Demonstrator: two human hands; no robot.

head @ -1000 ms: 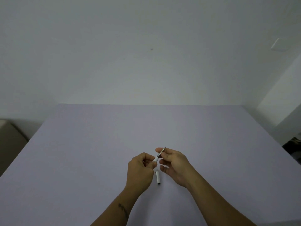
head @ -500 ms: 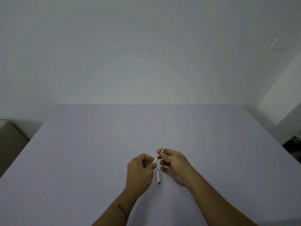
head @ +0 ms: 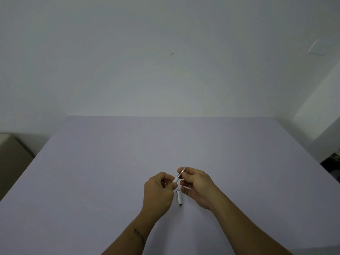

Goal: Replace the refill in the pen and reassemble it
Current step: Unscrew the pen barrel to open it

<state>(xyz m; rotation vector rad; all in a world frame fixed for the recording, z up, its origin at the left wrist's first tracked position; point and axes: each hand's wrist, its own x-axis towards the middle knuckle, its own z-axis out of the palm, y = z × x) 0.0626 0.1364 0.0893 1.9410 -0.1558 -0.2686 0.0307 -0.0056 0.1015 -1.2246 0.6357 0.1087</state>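
Both hands (head: 158, 192) on pen (head: 179, 175)

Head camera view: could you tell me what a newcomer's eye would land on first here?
The two hands meeting low at the centre: the left hand grips the white pen barrel, the right hand pinches its grey tip. Between the wrists, a white cap lies on the lilac table.
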